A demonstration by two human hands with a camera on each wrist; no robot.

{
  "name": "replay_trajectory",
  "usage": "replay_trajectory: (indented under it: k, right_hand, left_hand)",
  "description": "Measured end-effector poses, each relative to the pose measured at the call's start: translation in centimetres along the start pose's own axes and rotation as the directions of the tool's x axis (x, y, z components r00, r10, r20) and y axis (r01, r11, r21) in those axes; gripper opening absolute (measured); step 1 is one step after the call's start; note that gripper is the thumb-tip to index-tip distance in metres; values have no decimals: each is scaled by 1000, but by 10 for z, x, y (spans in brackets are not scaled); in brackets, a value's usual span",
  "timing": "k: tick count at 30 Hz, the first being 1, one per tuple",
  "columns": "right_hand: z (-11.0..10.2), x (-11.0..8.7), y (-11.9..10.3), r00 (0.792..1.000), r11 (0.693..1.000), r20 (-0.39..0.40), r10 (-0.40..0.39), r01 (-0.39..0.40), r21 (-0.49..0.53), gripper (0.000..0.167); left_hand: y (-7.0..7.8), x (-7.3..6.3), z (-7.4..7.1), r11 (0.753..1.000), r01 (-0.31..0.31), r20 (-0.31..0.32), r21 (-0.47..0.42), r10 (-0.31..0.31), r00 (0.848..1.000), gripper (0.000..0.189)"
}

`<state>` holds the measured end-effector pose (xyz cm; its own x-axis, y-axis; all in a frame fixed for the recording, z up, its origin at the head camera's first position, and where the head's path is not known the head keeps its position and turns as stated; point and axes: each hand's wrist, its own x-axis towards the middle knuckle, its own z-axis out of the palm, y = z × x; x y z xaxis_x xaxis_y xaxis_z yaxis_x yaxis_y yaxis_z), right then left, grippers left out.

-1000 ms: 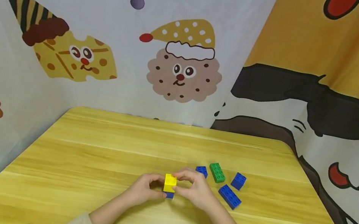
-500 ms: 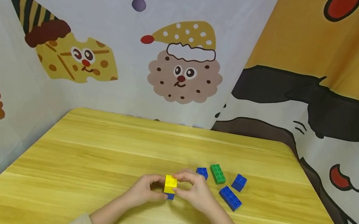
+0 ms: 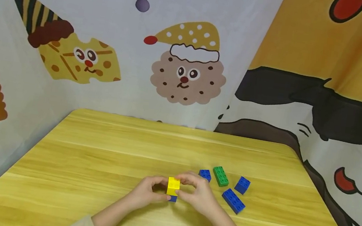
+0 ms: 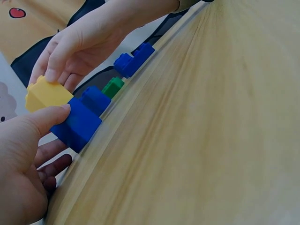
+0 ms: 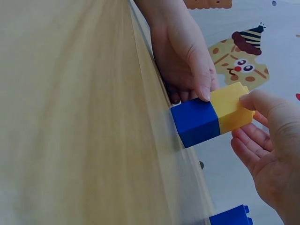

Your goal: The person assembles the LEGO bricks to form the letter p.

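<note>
A yellow building block (image 3: 173, 186) sits on top of a blue building block (image 3: 173, 198) near the middle of the table. My left hand (image 3: 147, 192) pinches the lower blue block, its thumb on the near side. From the other side, my right hand (image 3: 199, 192) holds the yellow block between thumb and fingers. In the right wrist view the yellow block (image 5: 229, 108) and the blue block (image 5: 196, 123) meet face to face along a straight seam. The left wrist view shows the left thumb lying on the blue block (image 4: 77, 124) close to that seam.
Right of the hands lie a green block (image 3: 220, 176), a long blue block (image 3: 233, 200) and a small blue block (image 3: 242, 185). Another blue block (image 3: 205, 174) is partly covered by the right hand. A printed cloth (image 3: 113, 99) hangs behind the wooden table (image 3: 101, 136).
The head view has drifted slightly, so everything appears a little further right and lower. Both hands keep their grip on the two stacked blocks.
</note>
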<state>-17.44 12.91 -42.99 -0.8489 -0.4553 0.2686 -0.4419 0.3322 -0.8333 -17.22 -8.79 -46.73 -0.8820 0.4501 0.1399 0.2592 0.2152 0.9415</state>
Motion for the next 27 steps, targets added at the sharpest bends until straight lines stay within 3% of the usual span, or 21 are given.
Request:
replay_trajectory:
  k: [12,21,27]
  right_hand:
    - [-4,-8,2,999,997,-13,-42,43,57,37]
    - [-21,-22,2,998,999,-59,-8,11,43,37]
    - [-33,-32,3,994,999,-103,34,-34,1,38]
  left_hand:
    - [2,-1,0,1000,6,-3,19,-6,1000,36]
    - [34,-8,-1,1000,5,-16,17,-4,1000,36]
    - [37,-9,-1,1000,19,-22,16,-19,1000,35]
